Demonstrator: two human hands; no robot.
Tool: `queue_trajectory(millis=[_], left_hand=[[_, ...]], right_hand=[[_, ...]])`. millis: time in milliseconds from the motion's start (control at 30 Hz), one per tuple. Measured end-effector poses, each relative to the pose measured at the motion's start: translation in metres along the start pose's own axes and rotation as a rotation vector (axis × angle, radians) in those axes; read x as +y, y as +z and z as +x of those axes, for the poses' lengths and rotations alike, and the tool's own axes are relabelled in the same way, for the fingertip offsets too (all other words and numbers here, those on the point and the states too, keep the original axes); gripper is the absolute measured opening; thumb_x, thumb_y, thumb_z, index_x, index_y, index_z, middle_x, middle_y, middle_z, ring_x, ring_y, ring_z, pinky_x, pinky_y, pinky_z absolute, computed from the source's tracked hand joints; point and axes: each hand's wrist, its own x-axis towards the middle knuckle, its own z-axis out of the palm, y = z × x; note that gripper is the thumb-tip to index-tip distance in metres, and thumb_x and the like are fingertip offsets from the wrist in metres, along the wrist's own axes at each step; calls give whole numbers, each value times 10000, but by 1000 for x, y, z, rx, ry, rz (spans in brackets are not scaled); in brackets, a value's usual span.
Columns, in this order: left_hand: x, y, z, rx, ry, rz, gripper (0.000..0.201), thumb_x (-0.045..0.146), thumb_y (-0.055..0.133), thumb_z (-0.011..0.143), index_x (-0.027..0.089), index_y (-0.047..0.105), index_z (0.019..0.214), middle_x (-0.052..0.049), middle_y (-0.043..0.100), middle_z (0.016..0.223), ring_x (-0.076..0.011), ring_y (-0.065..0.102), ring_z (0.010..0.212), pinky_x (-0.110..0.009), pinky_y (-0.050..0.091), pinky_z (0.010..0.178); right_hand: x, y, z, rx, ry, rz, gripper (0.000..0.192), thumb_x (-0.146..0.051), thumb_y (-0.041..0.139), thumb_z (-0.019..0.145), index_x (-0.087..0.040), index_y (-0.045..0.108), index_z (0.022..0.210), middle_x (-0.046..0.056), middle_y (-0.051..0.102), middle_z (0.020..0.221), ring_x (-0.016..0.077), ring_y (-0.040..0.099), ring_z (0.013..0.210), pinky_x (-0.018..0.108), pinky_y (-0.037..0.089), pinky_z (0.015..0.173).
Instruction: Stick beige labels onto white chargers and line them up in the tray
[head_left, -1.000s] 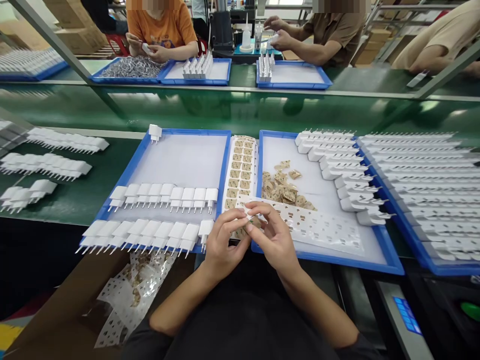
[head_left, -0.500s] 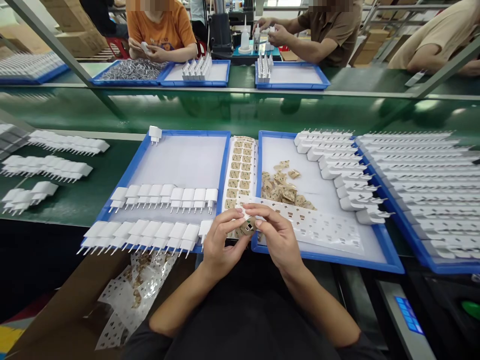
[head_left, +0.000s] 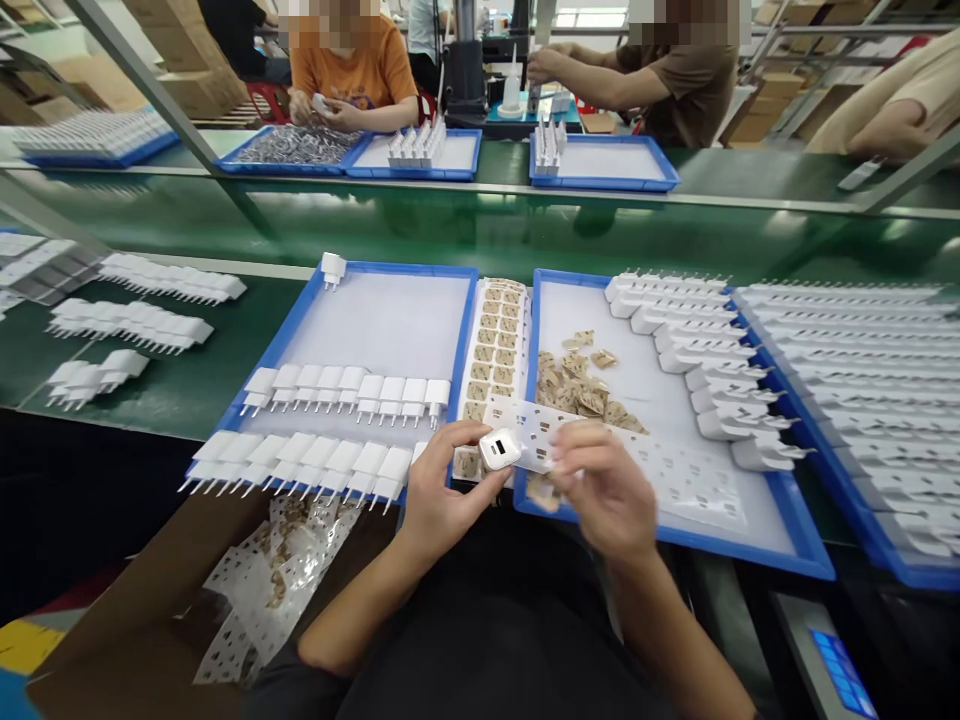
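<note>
Now apart, left hand [head_left: 442, 500] grips a charger [head_left: 500, 448], right hand [head_left: 611, 495] perhaps pinches a sticker [head_left: 541, 490] over the tray [head_left: 675, 540].

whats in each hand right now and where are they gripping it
The left hand pinches a white charger plug by its sides, port end up. The right hand holds a small tan piece at its edge; blur hides the detail.

Green bench top [head_left: 187, 390] carries two blue trays [head_left: 304, 310] [head_left: 787, 520] side by side, a sticker sheet [head_left: 499, 340] between them. Loose rows of white plugs [head_left: 135, 325] lie left of the trays. Rows of white strips [head_left: 855, 340] sit at far right.
</note>
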Motion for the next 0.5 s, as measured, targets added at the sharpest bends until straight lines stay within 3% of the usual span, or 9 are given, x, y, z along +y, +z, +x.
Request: queue_trajectory(millis=[67,133,233,367,500], left_hand=[[-1,-11,0,-7,-51,23,373,234,759,844,229,632,1195,-86,707,1139,-222,690,1059,-348,581,929],[-3,-28,0,7,-97,57,426,266,757,851,236,615,1252,-86,712,1147,-216,694,1041,-339,585,916],[-7,-64,7,86,-158,156,486,324,762,847,233,593,1293,-81,717,1122,-207,707,982,-335,597,887],[-15,-121,40,123,-246,396,578,463,759,820,227,583,1318,-67,721,1088,-208,719,908,-356,608,863],[-40,-171,100,57,-395,625,689,523,734,804,206,535,1383,-72,727,1095,-229,718,945,-347,590,871]], right_hand=[[13,-20,2,136,140,-125,59,-215,657,920,-258,676,956,17,696,850,200,679,812,354,568,749],[30,-43,6,247,279,-452,172,-294,664,910,-244,687,1073,39,731,915,215,690,826,373,558,790],[53,-73,9,100,435,-837,343,-395,605,898,-224,708,1178,115,761,1043,267,699,860,405,542,787],[66,-85,1,100,573,-851,407,-469,560,880,-230,723,1167,113,762,1040,284,718,844,390,555,689],[68,-79,-9,12,667,-711,444,-561,540,850,-267,721,1128,100,760,1081,310,738,886,419,586,663]])
